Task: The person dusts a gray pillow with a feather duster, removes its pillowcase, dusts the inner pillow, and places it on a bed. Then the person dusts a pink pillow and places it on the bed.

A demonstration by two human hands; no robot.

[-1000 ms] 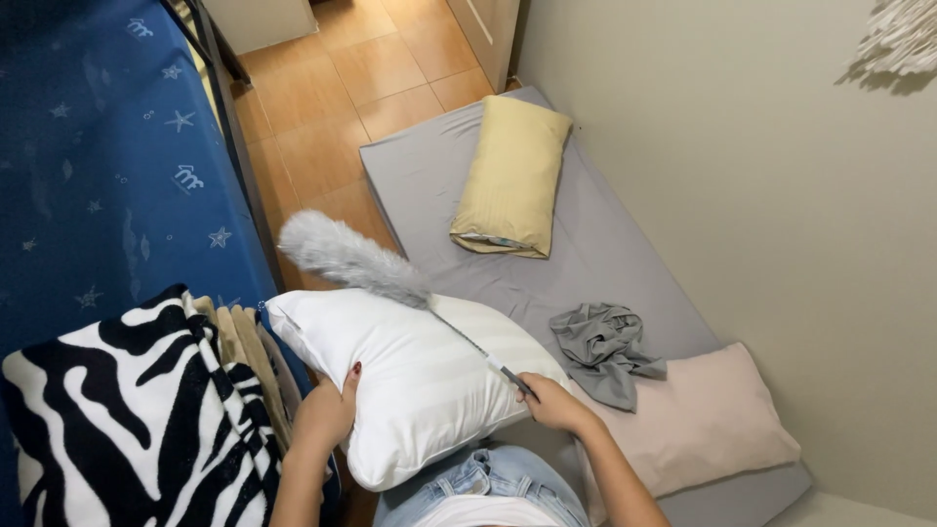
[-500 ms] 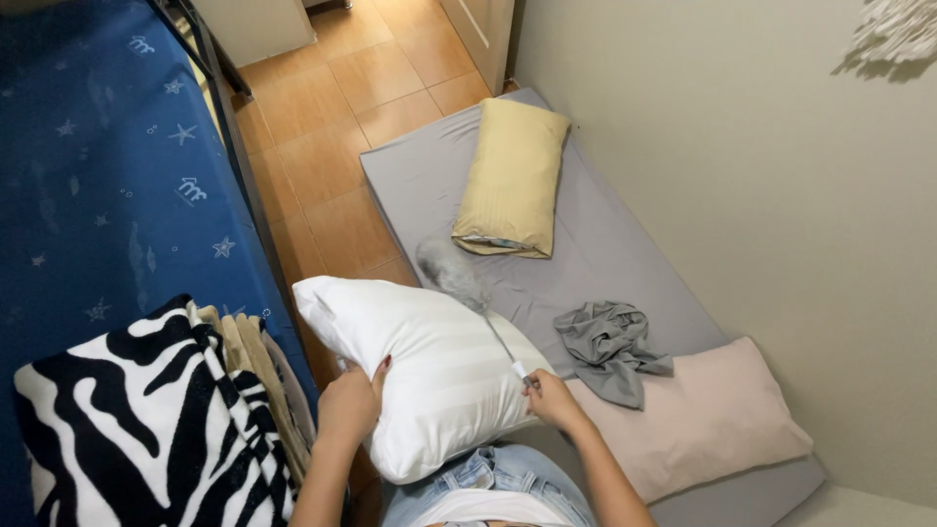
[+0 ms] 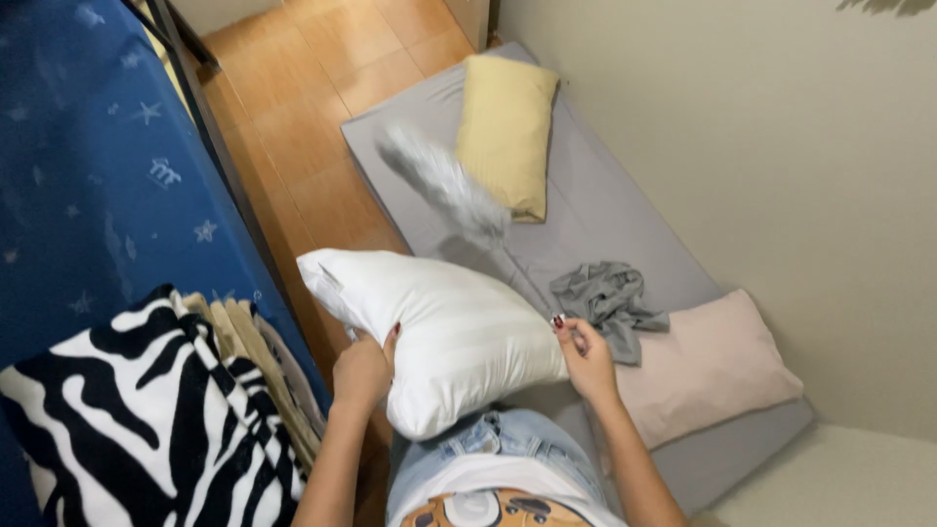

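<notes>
- The left hand [image 3: 363, 369] has its fingers curled round the near edge of a white pillow [image 3: 439, 327], gripping it so the pillow stands up off the lap, tilted toward the floor.
- The right hand [image 3: 586, 356] is clenched on the thin handle of a grey feather duster [image 3: 444, 181] — the fluffy head is blurred, out over the grey mattress [image 3: 605, 224].
- The pillow sits between the two hands, held clear of the bedding, which leaves its upper face open to the duster.
- On the mattress lie a yellow pillow [image 3: 506, 132] at the far end, a crumpled grey cloth [image 3: 607, 301] just beside the right hand, and a pale pink pillow [image 3: 712, 366] against the wall.
- Left — a zebra-print blanket [image 3: 127, 420] on folded fabrics, by a blue star-print bed [image 3: 88, 185].
</notes>
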